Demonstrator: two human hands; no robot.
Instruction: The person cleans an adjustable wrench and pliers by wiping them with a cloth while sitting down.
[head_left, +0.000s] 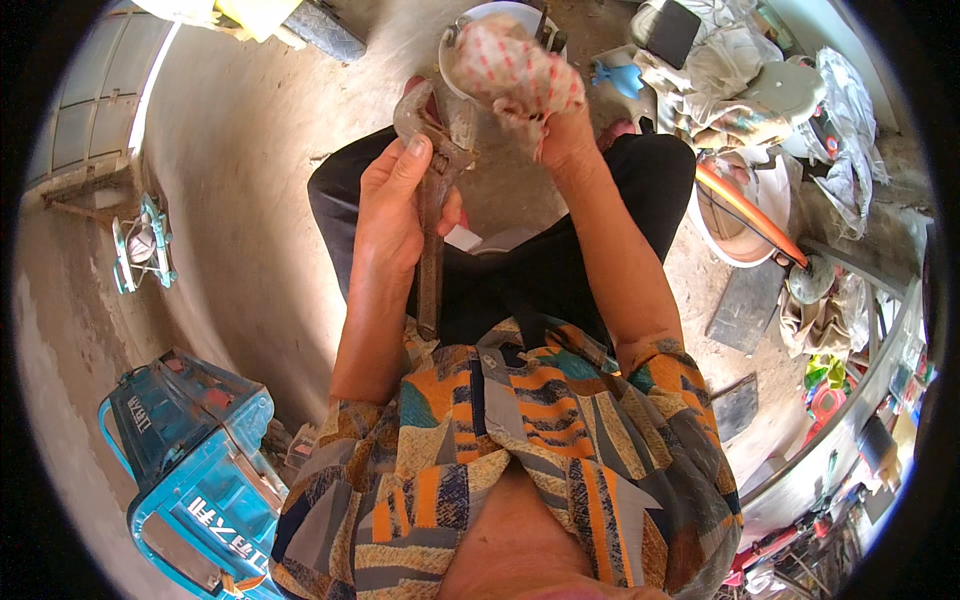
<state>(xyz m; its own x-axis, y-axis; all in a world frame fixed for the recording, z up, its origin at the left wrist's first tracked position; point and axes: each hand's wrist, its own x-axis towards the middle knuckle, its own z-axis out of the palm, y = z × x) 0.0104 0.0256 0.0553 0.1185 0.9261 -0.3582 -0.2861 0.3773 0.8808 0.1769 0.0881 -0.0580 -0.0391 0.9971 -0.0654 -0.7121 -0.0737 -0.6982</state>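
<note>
My left hand (397, 195) is closed around the upper handle of a large, rusty adjustable wrench (429, 247). Its jaws point up and away from me, and the handle's end hangs down by my shirt. In my right hand (568, 139) is a bunched cloth (517, 67), pale with red dashes and blurred. The cloth is apart from the wrench and hides part of a white basin (469, 13) on the floor beyond my knees. Dark tool-like pieces (551, 37) stick up at the basin's right side; I cannot tell what they are.
A blue plastic crate (217, 480) bearing writing stands at the lower left. To the right are a white bucket (742, 255) with an orange curved bar (750, 214) across it, and a dark flat board (745, 309). Plastic bags and cloths (720, 82) are heaped at the upper right.
</note>
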